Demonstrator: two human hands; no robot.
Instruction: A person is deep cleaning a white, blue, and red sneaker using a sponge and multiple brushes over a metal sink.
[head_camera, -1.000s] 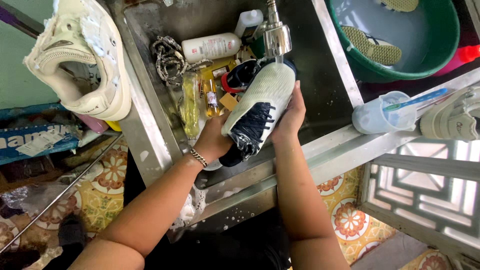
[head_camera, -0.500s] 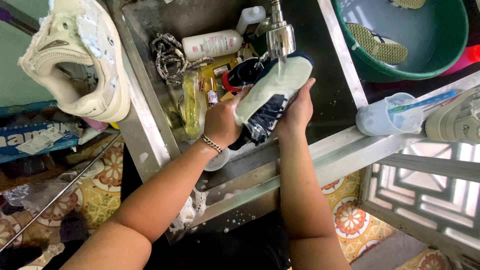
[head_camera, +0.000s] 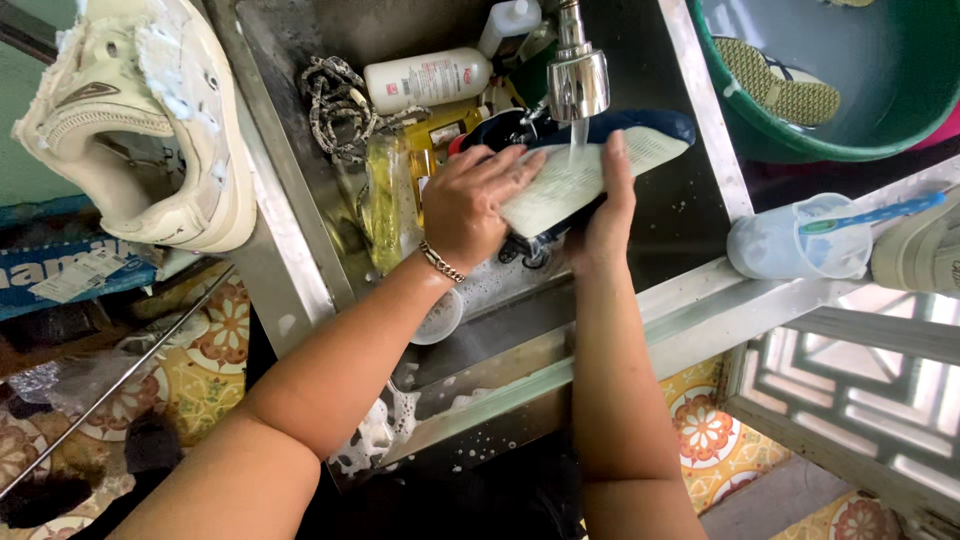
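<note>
Both my hands hold a dark blue sneaker with a white sole, turned sole-up under the running metal tap in a steel sink. My left hand lies over the sole's near end, a bracelet on its wrist. My right hand grips the shoe from below and the side. Water streams onto the sole.
A soapy cream sneaker rests on the sink's left rim. White bottle, tangled laces and yellow bottles lie in the basin. A green tub with an insole sits at the right, next to a plastic cup with a toothbrush.
The shoe has turned from upright and tilted to lying across with its sole up under the tap. My left hand has slid on top of the sole.
</note>
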